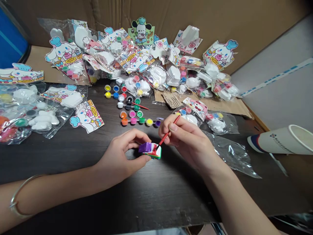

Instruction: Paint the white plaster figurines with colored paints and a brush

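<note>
Between thumb and fingers, my left hand (126,151) grips a small figurine (146,147) painted purple, red and green, with some white showing. Its exact shape is hard to make out. My right hand (186,137) pinches a red-handled paintbrush (168,132), and the dark bristles touch the figurine's white and red area. Just beyond both hands lie open paint pots: a row with orange, pink, green, yellow and purple (141,121), a strip with white, black and green (128,105), and another with yellow, blue and red (115,94).
A second red brush (140,106) rests by the pots. Bagged white figurines (156,75) with cartoon cards pile along the back; more bags (26,114) lie left. A loose card (87,117) is nearby. An empty plastic bag (232,153) and a paper cup (281,140) are at right.
</note>
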